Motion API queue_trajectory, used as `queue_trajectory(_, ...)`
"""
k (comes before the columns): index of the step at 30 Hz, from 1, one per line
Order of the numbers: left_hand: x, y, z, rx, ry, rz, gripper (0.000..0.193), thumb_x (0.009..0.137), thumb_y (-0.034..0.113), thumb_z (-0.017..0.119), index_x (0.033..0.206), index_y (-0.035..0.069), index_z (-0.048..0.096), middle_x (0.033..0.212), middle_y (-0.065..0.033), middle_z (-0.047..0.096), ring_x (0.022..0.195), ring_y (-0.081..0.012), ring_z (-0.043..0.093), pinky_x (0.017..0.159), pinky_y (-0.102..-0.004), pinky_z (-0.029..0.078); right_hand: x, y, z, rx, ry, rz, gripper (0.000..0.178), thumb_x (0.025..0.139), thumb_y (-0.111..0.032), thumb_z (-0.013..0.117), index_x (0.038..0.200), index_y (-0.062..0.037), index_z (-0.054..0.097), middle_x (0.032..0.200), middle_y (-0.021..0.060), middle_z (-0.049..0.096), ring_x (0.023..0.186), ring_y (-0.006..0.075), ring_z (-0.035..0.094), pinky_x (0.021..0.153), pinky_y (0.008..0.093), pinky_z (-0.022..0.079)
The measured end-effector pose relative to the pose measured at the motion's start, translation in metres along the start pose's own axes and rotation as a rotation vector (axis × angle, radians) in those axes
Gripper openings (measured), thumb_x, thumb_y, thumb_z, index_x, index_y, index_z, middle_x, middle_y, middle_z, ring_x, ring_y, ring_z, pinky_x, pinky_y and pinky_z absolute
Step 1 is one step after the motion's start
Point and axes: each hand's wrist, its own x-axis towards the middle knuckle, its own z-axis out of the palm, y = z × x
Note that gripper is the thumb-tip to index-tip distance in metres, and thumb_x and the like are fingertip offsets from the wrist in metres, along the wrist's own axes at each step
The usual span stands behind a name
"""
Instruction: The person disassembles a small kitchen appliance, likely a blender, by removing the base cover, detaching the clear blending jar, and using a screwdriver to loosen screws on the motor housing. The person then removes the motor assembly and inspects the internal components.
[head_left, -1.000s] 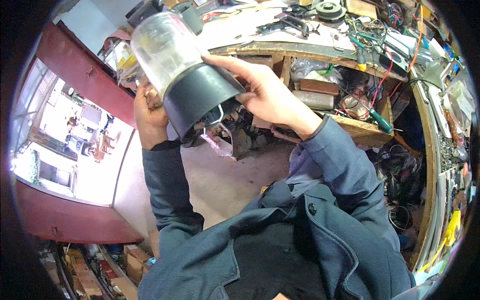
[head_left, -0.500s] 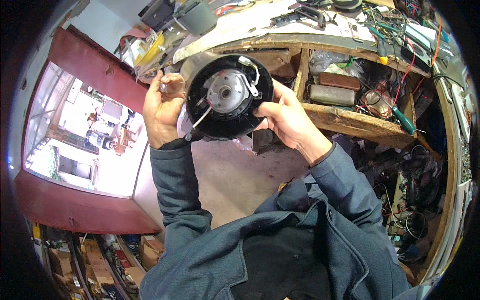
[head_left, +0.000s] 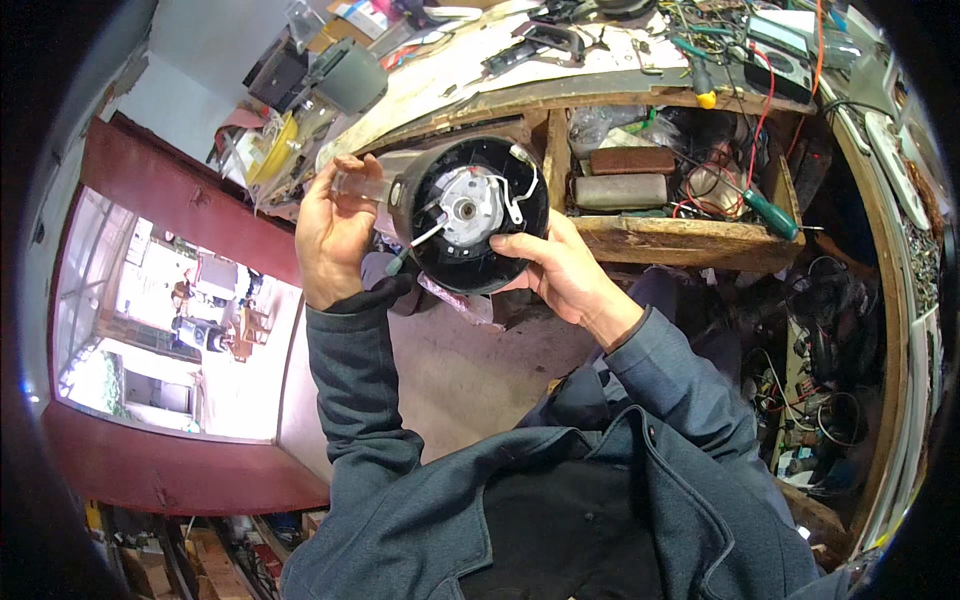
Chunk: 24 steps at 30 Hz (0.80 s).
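A round black motor housing [head_left: 455, 270] hangs in front of me above the floor, its open side facing up toward me. Inside sits a silver electric motor [head_left: 468, 205] with a central shaft hole. White wires [head_left: 520, 185] with a small connector curve along its right side, and a thin white lead [head_left: 428, 233] reaches over the lower left rim. My right hand [head_left: 580, 270] grips the right rim, thumb inside beside the motor. My left hand [head_left: 333, 240] is closed around a clear, handle-like part [head_left: 358, 187] on the housing's left; its fingers are partly hidden behind it.
Ahead is a cluttered workbench [head_left: 450, 95] with tools and a grey pot [head_left: 347, 76]. Below its top, an open wooden drawer [head_left: 680, 240] holds boxes, wires and a green-handled screwdriver [head_left: 770, 213]. A red-framed window [head_left: 180, 460] is at left; tangled cables lie at right.
The housing has tilted, showing more of its left side and the clear part. My left fingers have closed around that part, and my right thumb sits further inside. The whole view has shifted.
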Motion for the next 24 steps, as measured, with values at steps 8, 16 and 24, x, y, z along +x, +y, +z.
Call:
queue_trajectory(8, 0.011, -0.024, 0.002, -0.236, 0.008, -0.119, 0.028, 0.107, 0.008, 0.053, 0.08, 0.004, 0.048, 0.069, -0.004, 0.047, 0.064, -0.017, 0.047, 0.07, -0.0345, 0.051, -0.021, -0.007, -0.016, -0.184, -0.022, 0.07, 0.066, 0.094, -0.015, 0.074, 0.151, -0.0012, 0.043, 0.137, 0.0174, 0.06, 0.115, 0.0265, 0.066, 0.076, 0.0413, 0.067)
queue_trajectory(16, 0.019, -0.05, -0.017, -0.162, -0.031, -0.176, 0.03, 0.106, 0.009, 0.055, 0.078, 0.007, 0.045, 0.073, -0.0018, 0.047, 0.068, -0.0171, 0.049, 0.072, -0.0311, 0.049, -0.036, -0.013, -0.021, -0.872, 0.391, -0.722, 0.07, 0.088, -0.01, 0.078, 0.151, -0.0071, 0.047, 0.151, 0.0253, 0.047, 0.14, 0.0387, 0.05, 0.113, 0.0449, 0.043)
queue_trajectory(24, 0.034, -0.048, -0.027, -0.262, 0.059, -0.281, 0.032, 0.104, 0.009, 0.057, 0.074, 0.008, 0.045, 0.068, -0.0006, 0.044, 0.065, -0.0153, 0.045, 0.066, -0.0291, 0.043, -0.032, -0.018, -0.028, -1.038, 0.359, -0.868, 0.038, 0.089, -0.004, 0.076, 0.125, -0.0038, 0.066, 0.128, 0.0192, 0.066, 0.122, 0.0317, 0.064, 0.104, 0.0391, 0.05)
